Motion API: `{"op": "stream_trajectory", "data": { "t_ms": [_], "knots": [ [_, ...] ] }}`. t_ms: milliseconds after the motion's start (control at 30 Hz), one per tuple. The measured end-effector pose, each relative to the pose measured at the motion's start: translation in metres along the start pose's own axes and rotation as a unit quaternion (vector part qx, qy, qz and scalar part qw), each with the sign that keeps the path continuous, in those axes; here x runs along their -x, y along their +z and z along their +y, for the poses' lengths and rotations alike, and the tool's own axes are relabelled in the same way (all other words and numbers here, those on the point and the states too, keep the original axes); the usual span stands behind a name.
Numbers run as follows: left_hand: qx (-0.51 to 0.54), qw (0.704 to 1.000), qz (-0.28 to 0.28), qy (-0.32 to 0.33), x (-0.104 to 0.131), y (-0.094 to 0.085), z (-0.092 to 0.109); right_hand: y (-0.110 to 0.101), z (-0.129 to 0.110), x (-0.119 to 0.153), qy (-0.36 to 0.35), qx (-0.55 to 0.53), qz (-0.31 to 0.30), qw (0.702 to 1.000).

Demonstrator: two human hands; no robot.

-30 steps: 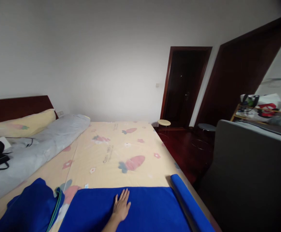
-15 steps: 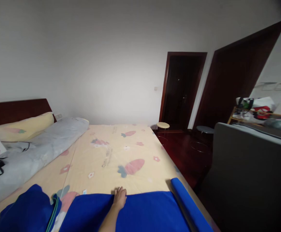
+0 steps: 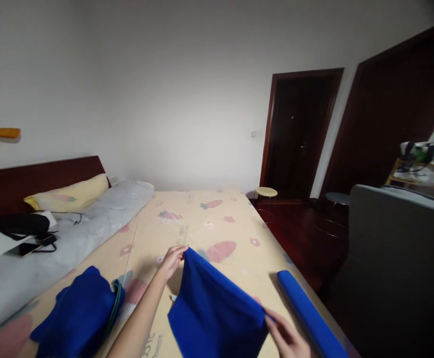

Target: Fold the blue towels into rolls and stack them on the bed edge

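Note:
A blue cloth (image 3: 217, 308) hangs between my two hands over the bed, its upper edge sloping down to the right. My left hand (image 3: 174, 261) pinches its upper left corner. At its right side, my right hand (image 3: 284, 333) grips the edge near the bottom of the view. The lower part of the cloth runs out of view. To the left lies a crumpled blue cloth (image 3: 80, 313) with a green-edged border. On the right, a rolled blue cloth (image 3: 308, 311) rests along the bed's side.
The bed (image 3: 194, 223) has a cream sheet with carrot prints. A grey quilt (image 3: 101, 233), a yellow pillow (image 3: 75, 195) and a phone (image 3: 28, 248) are at the left. Stools (image 3: 266, 192) stand beyond the bed; a dark grey panel (image 3: 392, 263) is at the right.
The blue cloth lay flat under one hand; now both hands hold it raised off the bed. My right hand has come into view. The view has turned left.

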State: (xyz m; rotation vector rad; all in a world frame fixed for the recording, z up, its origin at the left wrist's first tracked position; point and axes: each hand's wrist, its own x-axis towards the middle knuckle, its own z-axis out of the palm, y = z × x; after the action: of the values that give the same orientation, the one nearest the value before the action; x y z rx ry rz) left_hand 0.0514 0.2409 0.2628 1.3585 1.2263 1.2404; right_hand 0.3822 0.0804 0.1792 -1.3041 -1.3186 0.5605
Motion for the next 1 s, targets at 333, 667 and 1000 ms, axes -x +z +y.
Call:
{"op": "stream_trajectory", "data": {
  "t_ms": [333, 667, 1000],
  "knots": [
    [0.081, 0.987, 0.113, 0.08, 0.065, -0.046, 0.095, -0.009, -0.101, -0.147, 0.01, -0.151, -0.007, 0.989],
    [0.079, 0.985, 0.132, 0.08, 0.075, -0.062, 0.106, 0.01, -0.121, -0.176, 0.017, -0.181, -0.067, 0.981],
    [-0.01, 0.989, 0.115, 0.095, 0.082, -0.075, 0.119, -0.005, -0.13, -0.188, -0.026, -0.141, -0.119, 0.983]
  ]
}}
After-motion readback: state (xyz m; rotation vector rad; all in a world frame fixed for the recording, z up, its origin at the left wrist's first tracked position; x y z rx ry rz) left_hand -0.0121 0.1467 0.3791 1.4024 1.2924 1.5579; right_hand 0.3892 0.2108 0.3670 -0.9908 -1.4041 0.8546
